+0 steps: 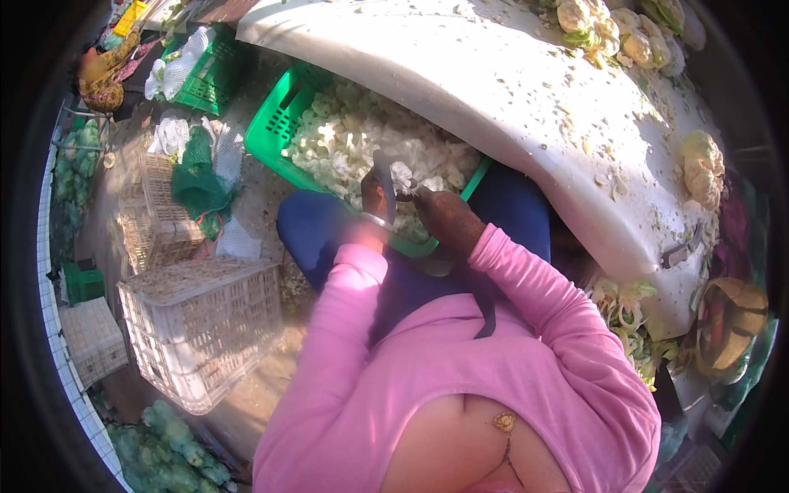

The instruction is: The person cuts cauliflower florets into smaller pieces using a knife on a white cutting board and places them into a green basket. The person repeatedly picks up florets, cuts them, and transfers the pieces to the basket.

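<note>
My left hand (377, 200) has its fingers around a cauliflower floret (400, 175), above a green plastic crate (262, 135) that stands at my knees. Close against it on the right, my right hand (449, 215) is closed with its fingertips on something small, perhaps a knife, mostly hidden. A dark, blurred strap or band runs up past my left hand; what it is I cannot tell. Many white cauliflower florets (351, 132) fill the crate.
A white-covered table (481, 74) littered with scraps curves along the front and right, bearing cauliflower heads (703, 169) and a cleaver-like blade (681, 249). White plastic crates (203, 296) and green netting (200, 179) are at left. Another person (108, 68) is at upper left.
</note>
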The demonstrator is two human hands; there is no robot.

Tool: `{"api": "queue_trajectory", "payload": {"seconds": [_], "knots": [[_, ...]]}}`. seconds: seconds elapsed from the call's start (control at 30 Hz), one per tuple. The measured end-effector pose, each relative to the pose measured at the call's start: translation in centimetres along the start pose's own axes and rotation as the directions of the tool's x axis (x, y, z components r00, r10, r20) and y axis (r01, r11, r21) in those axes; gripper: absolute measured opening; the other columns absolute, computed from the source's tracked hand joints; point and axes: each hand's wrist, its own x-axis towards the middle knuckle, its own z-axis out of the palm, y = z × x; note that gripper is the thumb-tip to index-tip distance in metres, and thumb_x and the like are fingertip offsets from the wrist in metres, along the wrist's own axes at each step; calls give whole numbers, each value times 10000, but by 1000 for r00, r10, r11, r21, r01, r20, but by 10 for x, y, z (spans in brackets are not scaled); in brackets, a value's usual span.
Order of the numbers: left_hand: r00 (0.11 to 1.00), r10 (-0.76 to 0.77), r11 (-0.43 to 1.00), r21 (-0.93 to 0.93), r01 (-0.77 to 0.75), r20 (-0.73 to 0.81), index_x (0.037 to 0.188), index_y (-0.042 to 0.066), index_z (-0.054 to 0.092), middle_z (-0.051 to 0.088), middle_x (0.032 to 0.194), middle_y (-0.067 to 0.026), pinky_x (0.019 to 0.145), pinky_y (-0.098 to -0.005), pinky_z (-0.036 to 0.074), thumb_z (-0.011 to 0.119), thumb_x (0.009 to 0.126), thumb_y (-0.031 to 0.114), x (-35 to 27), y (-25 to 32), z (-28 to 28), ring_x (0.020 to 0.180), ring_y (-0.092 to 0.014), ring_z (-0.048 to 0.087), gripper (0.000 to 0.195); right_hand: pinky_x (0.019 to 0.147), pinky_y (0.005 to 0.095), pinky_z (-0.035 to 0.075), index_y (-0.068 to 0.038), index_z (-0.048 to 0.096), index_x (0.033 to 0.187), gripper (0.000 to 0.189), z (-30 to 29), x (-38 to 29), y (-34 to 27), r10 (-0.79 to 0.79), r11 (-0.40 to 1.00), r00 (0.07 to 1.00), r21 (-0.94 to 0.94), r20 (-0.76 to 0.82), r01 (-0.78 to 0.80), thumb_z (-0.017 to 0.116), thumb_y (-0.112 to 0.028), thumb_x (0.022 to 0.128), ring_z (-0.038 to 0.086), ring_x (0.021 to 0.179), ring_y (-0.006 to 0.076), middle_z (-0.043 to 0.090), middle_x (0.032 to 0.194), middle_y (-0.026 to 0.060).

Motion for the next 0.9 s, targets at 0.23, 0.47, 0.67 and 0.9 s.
{"api": "queue_trajectory", "payload": {"seconds": [0.23, 0.47, 0.67, 0.9], "knots": [[999, -41, 963, 266, 47, -29, 1084, 52, 605, 614, 799, -51, 495, -262, 477, 536, 925, 438, -2, 1, -8, 613, -124, 583, 423, 625, 490, 491, 31, 589, 965, 215, 14, 18, 19, -76, 997, 997, 9, 14, 76, 473, -97, 837, 628, 707, 403, 623, 742, 257], [971, -90, 977, 211, 42, 223, 1189, 94, 563, 625, 903, -42, 517, -219, 409, 501, 938, 377, -10, 12, -16, 675, -110, 564, 383, 581, 382, 492, -44, 646, 909, 172, -4, 47, 59, -21, 874, 872, 433, 490, -222, 493, -84, 842, 565, 572, 303, 613, 731, 167], [986, 95, 992, -91, -83, 137, 1327, 51, 414, 480, 1247, -127, 915, -436, 477, 555, 911, 280, 8, -1, -19, 1082, -284, 534, 495, 566, 468, 456, 22, 529, 921, 227, -2, 10, 7, 82, 892, 982, 453, -172, 5, 493, -202, 901, 606, 636, 378, 591, 708, 246], [958, 142, 949, -308, -61, 248, 1333, -9, 388, 490, 1235, -136, 941, -446, 472, 567, 901, 190, 6, -20, -20, 1093, -306, 537, 509, 662, 471, 508, 77, 546, 928, 259, 3, 2, -29, 232, 826, 964, 497, 128, -265, 431, -153, 895, 633, 693, 385, 597, 712, 262]]}}
